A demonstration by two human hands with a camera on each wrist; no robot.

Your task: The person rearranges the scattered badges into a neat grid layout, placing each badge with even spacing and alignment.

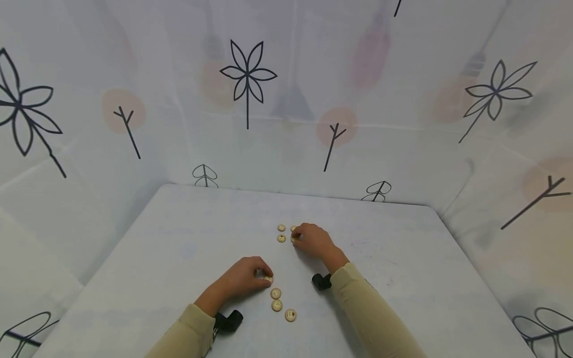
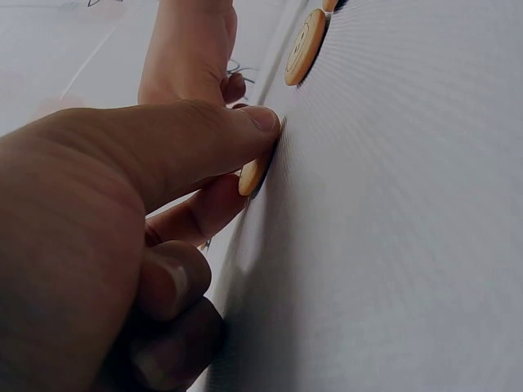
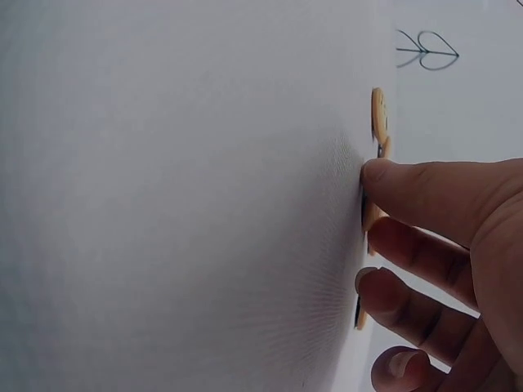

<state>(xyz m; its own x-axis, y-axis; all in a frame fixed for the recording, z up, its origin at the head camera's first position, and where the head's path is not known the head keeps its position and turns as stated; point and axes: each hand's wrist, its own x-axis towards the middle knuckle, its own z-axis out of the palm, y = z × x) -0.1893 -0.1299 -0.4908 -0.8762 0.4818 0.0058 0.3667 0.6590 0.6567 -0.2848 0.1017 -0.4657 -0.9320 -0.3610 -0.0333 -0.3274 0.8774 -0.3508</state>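
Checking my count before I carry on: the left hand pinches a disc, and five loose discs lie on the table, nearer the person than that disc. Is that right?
The count is wrong: three loose discs, not five, lie there on the table, as the head view shows. The left hand does pinch a disc.

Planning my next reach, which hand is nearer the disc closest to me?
Left. Your left hand pinches another disc beyond and left of the closest disc; your right hand is farther away, at the far group of discs.
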